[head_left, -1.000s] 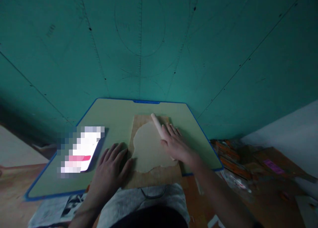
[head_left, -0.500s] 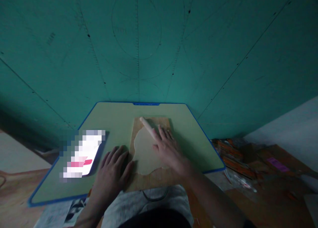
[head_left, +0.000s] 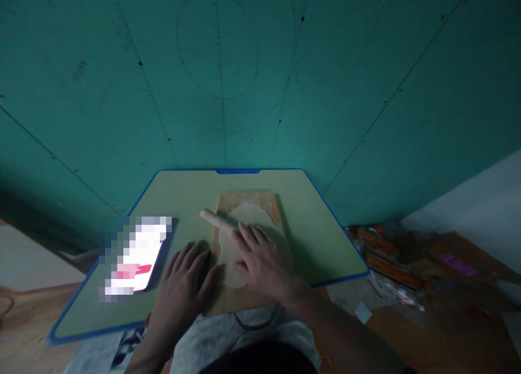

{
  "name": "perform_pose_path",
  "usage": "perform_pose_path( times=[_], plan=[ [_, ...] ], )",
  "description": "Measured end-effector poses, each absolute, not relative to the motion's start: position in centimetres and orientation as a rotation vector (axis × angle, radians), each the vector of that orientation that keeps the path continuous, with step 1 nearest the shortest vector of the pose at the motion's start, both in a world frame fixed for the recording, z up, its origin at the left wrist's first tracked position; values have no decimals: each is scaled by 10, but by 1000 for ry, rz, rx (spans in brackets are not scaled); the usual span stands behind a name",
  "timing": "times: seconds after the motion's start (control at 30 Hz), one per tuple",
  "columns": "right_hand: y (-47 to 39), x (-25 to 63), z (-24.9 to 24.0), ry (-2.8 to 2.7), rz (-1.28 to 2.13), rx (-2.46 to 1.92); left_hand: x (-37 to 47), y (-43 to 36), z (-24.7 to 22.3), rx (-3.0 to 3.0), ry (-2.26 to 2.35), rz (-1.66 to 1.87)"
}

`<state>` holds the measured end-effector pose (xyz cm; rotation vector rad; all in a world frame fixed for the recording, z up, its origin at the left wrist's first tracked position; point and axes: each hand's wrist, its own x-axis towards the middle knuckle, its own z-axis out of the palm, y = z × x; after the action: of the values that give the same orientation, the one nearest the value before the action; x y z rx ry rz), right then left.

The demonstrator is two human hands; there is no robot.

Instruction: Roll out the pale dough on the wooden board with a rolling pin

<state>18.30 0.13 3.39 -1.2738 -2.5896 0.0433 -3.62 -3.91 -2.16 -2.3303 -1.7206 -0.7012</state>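
A flattened sheet of pale dough point(head_left: 232, 260) lies on a wooden cutting board point(head_left: 228, 300). A slim rolling pin point(head_left: 215, 220) slants across the dough, its far-left end sticking out past the board's left side. My right hand point(head_left: 260, 260) lies over the near part of the pin, covering that end, with the fingers pointing forward. Beside the board's left edge, my left hand point(head_left: 185, 279) rests with fingers apart on the table. Its thumb reaches onto the board at the edge of the dough.
The board sits on a small light-green table point(head_left: 183, 195) with a blue rim, against a green wall point(head_left: 244, 81). A lit phone point(head_left: 142, 254) with blurred screen lies at left. Cardboard boxes point(head_left: 456, 254) and plastic-wrapped items point(head_left: 394, 287) stand on the right.
My right hand has drawn the rolling pin back toward me and to the left, and turned it flatter across. More of the dough's far edge shows. My left hand stays in place.
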Motion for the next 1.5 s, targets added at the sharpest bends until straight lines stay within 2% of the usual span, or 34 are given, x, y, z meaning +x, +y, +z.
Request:
perform_pose_path(
  times=[0.23, 0.53, 0.83, 1.03, 1.13, 1.33, 1.5],
  plan=[
    [66, 225, 49, -2490, 146, -1747, -37, -38, -23, -2331, -1697, -701],
    [-10, 188, 29, -2614, 46, -1164, -37, -38, -23, -2340, -1724, -763],
    [60, 207, 43, -2407, 163, -1603, -37, -40, -36, -2282, -1811, -847],
    [14, 201, 28, -2504, 184, -1088, -38, -39, -23, -2235, -1746, -856],
    [1, 207, 23, -2468, 214, -1006, -37, -29, -13, -2248, -1642, -780],
    [5, 223, 28, -2422, 114, -1223, -8, -9, 4, -2408, -1614, -550],
    [44, 221, 38, -2407, 30, -1502, 16, 25, 28, -2396, -1720, -492]
  ],
)
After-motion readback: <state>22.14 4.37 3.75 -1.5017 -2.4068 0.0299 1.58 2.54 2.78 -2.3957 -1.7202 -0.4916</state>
